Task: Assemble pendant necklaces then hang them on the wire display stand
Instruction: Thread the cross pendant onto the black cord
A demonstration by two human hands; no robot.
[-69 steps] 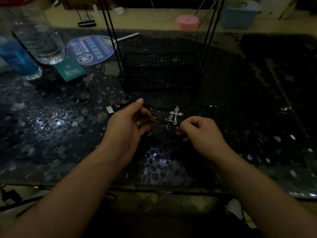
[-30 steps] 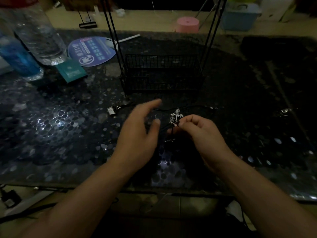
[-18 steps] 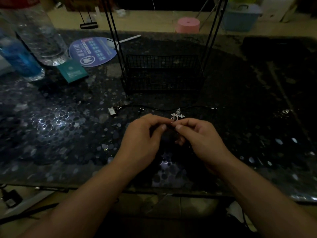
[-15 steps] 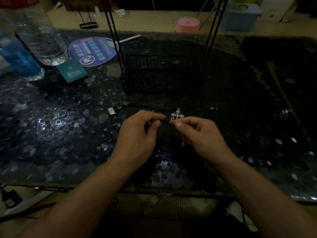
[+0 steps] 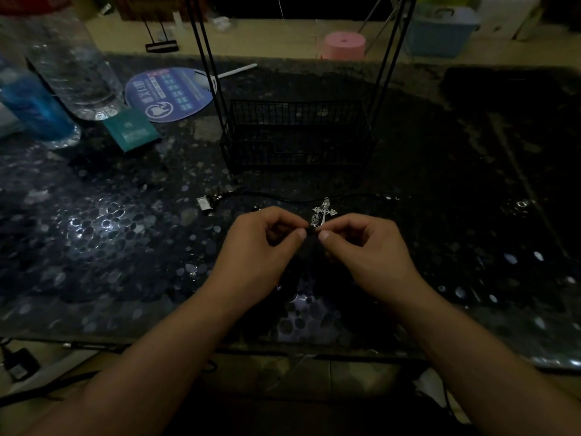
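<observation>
A silver cross pendant point(image 5: 323, 212) stands up between my two hands, just above the dark pebble-patterned table. My right hand point(image 5: 367, 253) pinches its lower end between thumb and forefinger. My left hand point(image 5: 261, 250) pinches a thin black cord right beside it, fingertips almost touching those of the right hand. The rest of the black cord point(image 5: 283, 198) lies in a curve on the table behind my hands, ending at a small metal clasp point(image 5: 205, 204). The black wire display stand point(image 5: 295, 133), with a basket base and slanted uprights, stands behind the cord.
Two water bottles point(image 5: 75, 67) stand at the far left, with a teal card point(image 5: 130, 129) and a round blue hand fan point(image 5: 169, 92) beside them. Beyond the table's far edge are a pink stool point(image 5: 344, 44) and a blue bin point(image 5: 440, 29).
My left hand let go, opened and swung right, then closed again on the cord next to the pendant. The right hand kept hold of the cross and shifted slightly.
</observation>
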